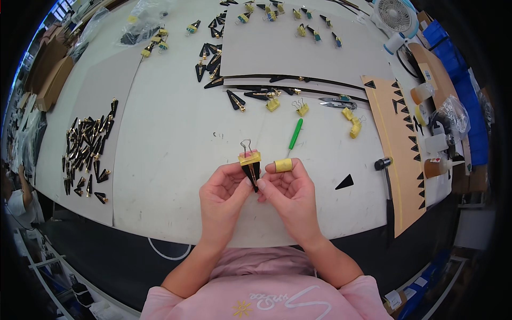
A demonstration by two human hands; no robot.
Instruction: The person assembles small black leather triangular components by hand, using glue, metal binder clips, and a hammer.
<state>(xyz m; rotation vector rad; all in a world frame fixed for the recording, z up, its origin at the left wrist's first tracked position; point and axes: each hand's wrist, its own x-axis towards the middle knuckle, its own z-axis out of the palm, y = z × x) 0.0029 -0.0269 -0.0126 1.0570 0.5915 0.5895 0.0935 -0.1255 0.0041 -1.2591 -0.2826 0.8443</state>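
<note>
Between my hands, above the near middle of the table, is a black triangular hair clip (251, 172) with a gold metal strip, its point toward me. A binder clip (249, 158) padded with yellow tape grips its wide end, wire handles up. My left hand (220, 193) pinches the hair clip from the left side. At its narrow tip, the thumb and fingers of my right hand (292, 196) close on it. Yellow tape (283, 165) wraps my right index finger. Just beyond that hand lies a green-handled pick tool (296, 134). A loose black triangle (345, 182) rests to the right.
Many finished-looking hair clips (85, 144) pile on a grey board at left. Taped binder clips (302, 109), small snips (337, 103) and black strips lie farther back. At right are a brown board (402, 194) with black triangles, a brush (382, 164), glue jars (436, 167) and a fan (394, 16).
</note>
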